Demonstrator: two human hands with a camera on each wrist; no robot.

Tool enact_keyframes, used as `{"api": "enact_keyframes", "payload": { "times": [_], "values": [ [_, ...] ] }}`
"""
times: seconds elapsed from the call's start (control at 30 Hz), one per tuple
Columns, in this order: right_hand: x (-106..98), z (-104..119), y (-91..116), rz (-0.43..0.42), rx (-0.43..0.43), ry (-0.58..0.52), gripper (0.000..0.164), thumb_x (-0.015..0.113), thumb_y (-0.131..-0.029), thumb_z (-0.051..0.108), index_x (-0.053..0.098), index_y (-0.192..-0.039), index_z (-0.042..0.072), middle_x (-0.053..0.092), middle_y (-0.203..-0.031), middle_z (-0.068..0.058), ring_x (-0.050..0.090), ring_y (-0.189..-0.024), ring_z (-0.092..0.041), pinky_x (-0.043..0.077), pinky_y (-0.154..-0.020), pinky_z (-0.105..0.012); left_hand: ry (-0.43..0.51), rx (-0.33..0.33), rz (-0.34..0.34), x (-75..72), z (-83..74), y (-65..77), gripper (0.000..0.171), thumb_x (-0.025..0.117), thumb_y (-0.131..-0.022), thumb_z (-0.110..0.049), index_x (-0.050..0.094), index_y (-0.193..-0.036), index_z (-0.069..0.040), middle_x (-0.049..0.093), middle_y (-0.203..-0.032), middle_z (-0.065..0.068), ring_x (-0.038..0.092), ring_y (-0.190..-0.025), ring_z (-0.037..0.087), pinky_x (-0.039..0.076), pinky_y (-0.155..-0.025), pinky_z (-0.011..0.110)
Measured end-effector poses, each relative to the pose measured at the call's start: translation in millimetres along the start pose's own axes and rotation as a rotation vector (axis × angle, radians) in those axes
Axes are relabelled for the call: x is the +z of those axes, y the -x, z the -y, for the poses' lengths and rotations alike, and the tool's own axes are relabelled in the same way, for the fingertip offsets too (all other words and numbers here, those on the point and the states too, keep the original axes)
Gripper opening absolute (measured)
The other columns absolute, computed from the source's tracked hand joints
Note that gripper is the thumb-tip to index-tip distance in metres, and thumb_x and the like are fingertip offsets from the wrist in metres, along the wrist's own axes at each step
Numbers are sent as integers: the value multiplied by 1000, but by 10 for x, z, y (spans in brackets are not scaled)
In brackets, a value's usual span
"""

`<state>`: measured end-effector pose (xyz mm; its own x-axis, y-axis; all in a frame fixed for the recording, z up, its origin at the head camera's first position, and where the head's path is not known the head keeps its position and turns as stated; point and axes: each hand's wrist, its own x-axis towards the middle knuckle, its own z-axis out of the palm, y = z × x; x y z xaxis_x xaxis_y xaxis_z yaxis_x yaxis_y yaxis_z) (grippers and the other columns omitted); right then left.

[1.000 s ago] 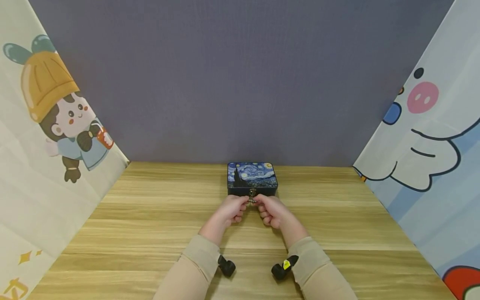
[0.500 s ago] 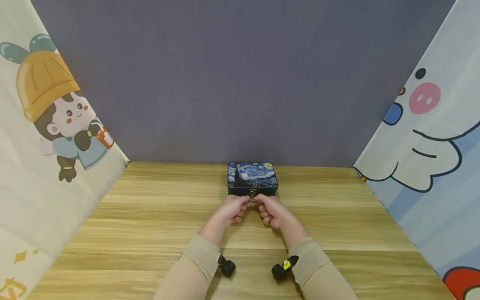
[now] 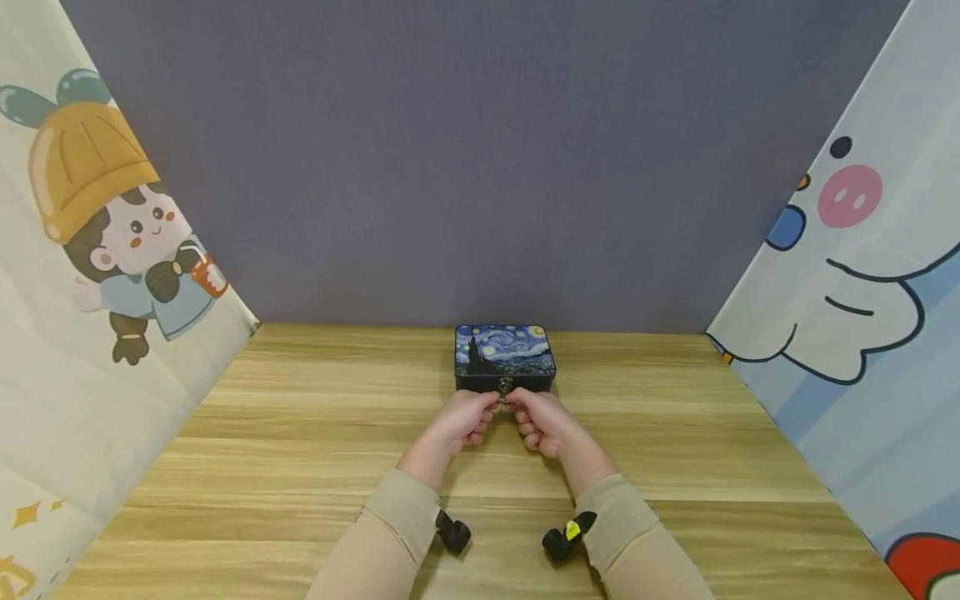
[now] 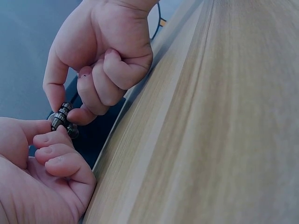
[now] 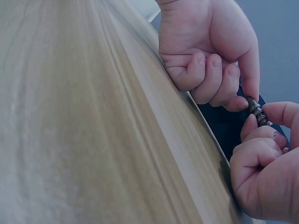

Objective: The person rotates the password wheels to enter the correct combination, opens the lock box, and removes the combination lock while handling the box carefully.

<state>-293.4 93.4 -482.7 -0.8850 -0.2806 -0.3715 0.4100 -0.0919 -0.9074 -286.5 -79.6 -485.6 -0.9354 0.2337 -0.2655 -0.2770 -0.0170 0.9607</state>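
Observation:
A dark blue box [image 3: 504, 351] with a starry night picture on its lid sits closed against the back wall. On its front hangs a small metal combination padlock [image 4: 61, 116] with ringed number dials, below a brass-coloured clasp [image 3: 506, 384]. My left hand [image 3: 467, 417] pinches one end of the padlock between thumb and index finger. From the other side my right hand [image 3: 546, 422] pinches the opposite end the same way. In both hands the other fingers are curled in. The fingertips partly cover the padlock [image 5: 257, 111], and its digits are too small to read.
The box stands on a wood-grain table [image 3: 315, 467], near its back edge. A grey wall [image 3: 480, 167] rises behind it. Printed cloths hang at the left [image 3: 45, 333] and right [image 3: 862, 333] sides. Both sleeved wrists carry small black cameras.
Both hands stay at the padlock and the box stays in place. Only the head view has shifted very slightly; any turn of the dials is too small to tell.

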Motion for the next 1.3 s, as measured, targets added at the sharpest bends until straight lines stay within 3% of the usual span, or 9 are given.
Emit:
{"api": "enact_keyframes", "payload": {
  "times": [0.6, 1.3],
  "values": [
    [-2, 2, 1, -4, 2, -4, 19, 63, -89, 20, 59, -89, 2, 31, -57, 8, 22, -44, -3, 18, -39, -18, -13, -11, -1, -3, -30, 28, 32, 56, -105, -30, 61, -100, 1, 37, -61, -4, 28, -49, 9, 27, -46, 24],
    [-14, 13, 57, 6, 5, -8, 15, 63, -88, 19, 58, -79, 8, 31, -58, 8, 22, -45, -4, 18, -40, -19, -22, -8, -2, 27, -48, 85, 33, 55, -106, -30, 62, -100, 1, 37, -61, -4, 28, -49, 10, 28, -46, 24]
  ]
}}
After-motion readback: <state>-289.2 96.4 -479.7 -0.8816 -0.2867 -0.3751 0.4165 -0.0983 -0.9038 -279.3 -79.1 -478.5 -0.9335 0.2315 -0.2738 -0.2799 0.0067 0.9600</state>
